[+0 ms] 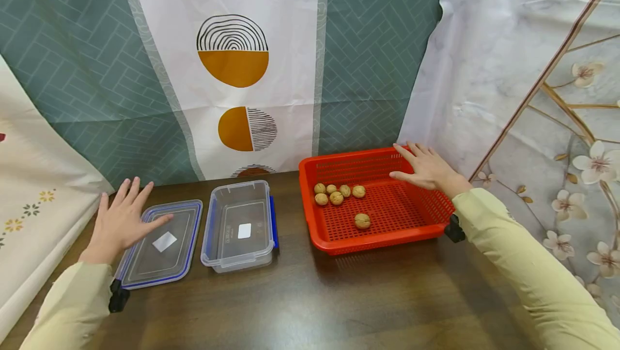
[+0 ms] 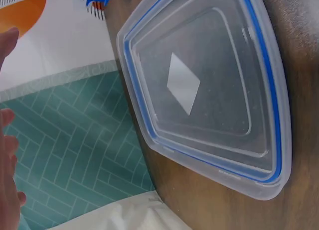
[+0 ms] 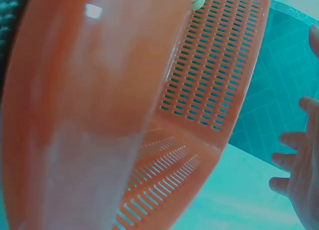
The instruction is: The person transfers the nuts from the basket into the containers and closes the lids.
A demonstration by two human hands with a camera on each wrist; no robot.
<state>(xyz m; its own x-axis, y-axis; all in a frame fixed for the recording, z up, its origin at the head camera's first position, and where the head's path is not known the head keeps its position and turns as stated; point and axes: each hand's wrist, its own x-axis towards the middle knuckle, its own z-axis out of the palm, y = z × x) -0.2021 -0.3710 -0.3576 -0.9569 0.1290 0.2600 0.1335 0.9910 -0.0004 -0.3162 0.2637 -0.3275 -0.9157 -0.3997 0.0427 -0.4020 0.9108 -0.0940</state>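
My left hand (image 1: 121,221) hovers with spread fingers above a clear lid (image 1: 186,247) with a blue seal and a white sticker. The same lid (image 2: 209,65) fills much of the left wrist view, flat on the table. Beside it stands a clear plastic box (image 1: 237,204) with a blue clip on its right side. My right hand (image 1: 421,167), fingers extended and holding nothing, is over the right part of a red perforated basket (image 1: 382,245). Several walnuts (image 1: 336,198) lie in the basket's left half, and one walnut (image 1: 362,221) sits apart nearer the front.
Behind the things hangs a patterned cloth (image 1: 271,81), and a flowered cloth (image 1: 557,177) borders the right side. A cream cloth (image 1: 39,177) hangs at the left. The brown wooden table (image 1: 290,307) stretches toward the front.
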